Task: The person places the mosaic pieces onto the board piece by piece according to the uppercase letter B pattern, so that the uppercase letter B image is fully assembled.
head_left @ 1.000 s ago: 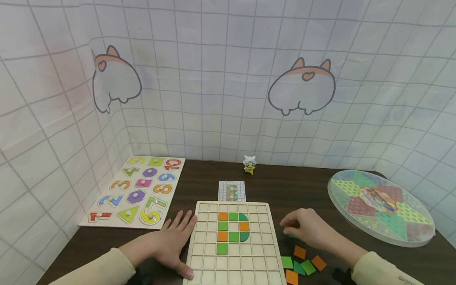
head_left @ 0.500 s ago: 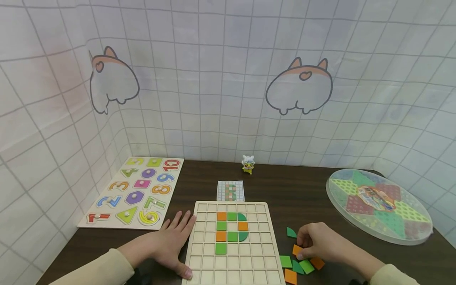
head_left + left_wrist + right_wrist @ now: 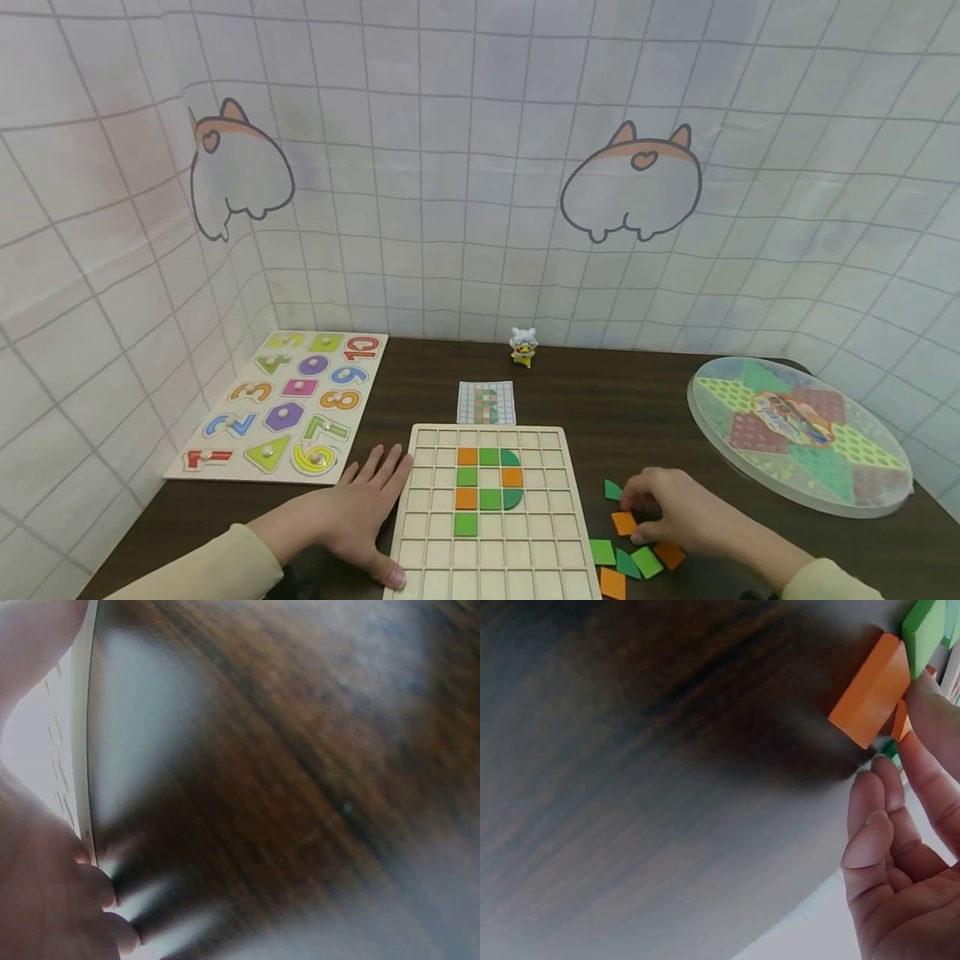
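Note:
My left hand [image 3: 348,508] lies with fingers spread along the left edge of the wooden grid board [image 3: 551,554], thumb on its near left part. Orange, green and rounded dark-green tiles [image 3: 489,498] form a pattern in the board's upper cells. Right of the board, my right hand [image 3: 678,508] holds an orange square tile [image 3: 623,523] by its edges between thumb and forefinger, low over the tabletop. In the right wrist view that orange tile [image 3: 901,721] shows partly between thumb and forefinger. A dark-green quarter-round tile [image 3: 612,490] lies just beyond the fingers.
Several loose tiles [image 3: 628,564] lie beside the board's right edge. A small pattern card [image 3: 486,403] lies behind the board, with a figurine [image 3: 522,347] farther back. The number puzzle [image 3: 281,408] is at left, a round Chinese checkers board [image 3: 798,435] at right.
My right hand has come down and nearer from beside the dark-green quarter-round tile to the orange tile, which has turned and shifted slightly. My left hand stays in place.

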### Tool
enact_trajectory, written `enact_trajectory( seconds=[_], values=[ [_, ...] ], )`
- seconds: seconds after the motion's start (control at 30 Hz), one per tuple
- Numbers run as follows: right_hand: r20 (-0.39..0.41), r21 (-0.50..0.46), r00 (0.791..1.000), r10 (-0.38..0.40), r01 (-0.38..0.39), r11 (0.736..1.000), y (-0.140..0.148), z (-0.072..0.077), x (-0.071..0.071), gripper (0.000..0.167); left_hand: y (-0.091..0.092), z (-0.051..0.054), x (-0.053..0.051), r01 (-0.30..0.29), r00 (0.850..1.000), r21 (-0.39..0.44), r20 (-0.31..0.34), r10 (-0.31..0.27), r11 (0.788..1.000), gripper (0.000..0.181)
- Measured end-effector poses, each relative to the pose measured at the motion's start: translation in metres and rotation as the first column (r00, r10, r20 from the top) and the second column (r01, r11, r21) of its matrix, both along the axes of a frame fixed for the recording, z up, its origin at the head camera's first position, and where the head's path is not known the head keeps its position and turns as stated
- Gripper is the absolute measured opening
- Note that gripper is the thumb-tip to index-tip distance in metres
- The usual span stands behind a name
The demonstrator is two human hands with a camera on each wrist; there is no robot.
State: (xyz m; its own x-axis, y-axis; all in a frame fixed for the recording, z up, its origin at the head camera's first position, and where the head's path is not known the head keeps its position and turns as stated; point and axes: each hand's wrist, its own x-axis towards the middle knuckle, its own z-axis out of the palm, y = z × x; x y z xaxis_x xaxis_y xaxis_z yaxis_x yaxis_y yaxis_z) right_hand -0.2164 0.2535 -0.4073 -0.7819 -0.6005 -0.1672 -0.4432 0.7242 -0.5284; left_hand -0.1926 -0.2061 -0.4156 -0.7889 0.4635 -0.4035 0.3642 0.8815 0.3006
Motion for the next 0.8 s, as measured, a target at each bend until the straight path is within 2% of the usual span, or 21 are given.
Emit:
enact_trajectory(
  seconds=[0.17, 0.3, 0.4, 0.6, 0.8],
  values=[
    [0.069, -0.049, 0.997, -0.031, 0.034, 0.998, -0.008, 0.013, 0.009, 0.02, 0.006, 0.017, 0.007, 0.0, 1.0, -0.02, 0.017, 0.0, 1.0, 0.142],
    [0.083, -0.048, 0.995, -0.059, 0.063, 0.997, -0.016, 0.023, 0.015, 0.016, 0.007, 0.02, 0.009, -0.005, 1.0, -0.025, 0.018, 0.006, 1.0, 0.14],
    [0.06, -0.064, 0.996, -0.062, 0.066, 0.996, -0.024, 0.026, 0.016, 0.016, 0.005, 0.013, 0.006, -0.012, 1.0, -0.019, 0.015, 0.012, 1.0, 0.142],
    [0.045, -0.137, 0.998, -0.034, 0.04, 0.99, -0.054, 0.028, 0.019, 0.018, -0.003, -0.008, -0.004, -0.003, 1.0, 0.004, -0.004, 0.003, 1.0, 0.149],
    [0.026, -0.134, 0.999, -0.02, 0.023, 0.991, -0.091, 0.026, 0.022, 0.017, -0.005, -0.013, -0.007, 0.01, 1.0, 0.018, -0.015, -0.009, 1.0, 0.149]
  ],
)
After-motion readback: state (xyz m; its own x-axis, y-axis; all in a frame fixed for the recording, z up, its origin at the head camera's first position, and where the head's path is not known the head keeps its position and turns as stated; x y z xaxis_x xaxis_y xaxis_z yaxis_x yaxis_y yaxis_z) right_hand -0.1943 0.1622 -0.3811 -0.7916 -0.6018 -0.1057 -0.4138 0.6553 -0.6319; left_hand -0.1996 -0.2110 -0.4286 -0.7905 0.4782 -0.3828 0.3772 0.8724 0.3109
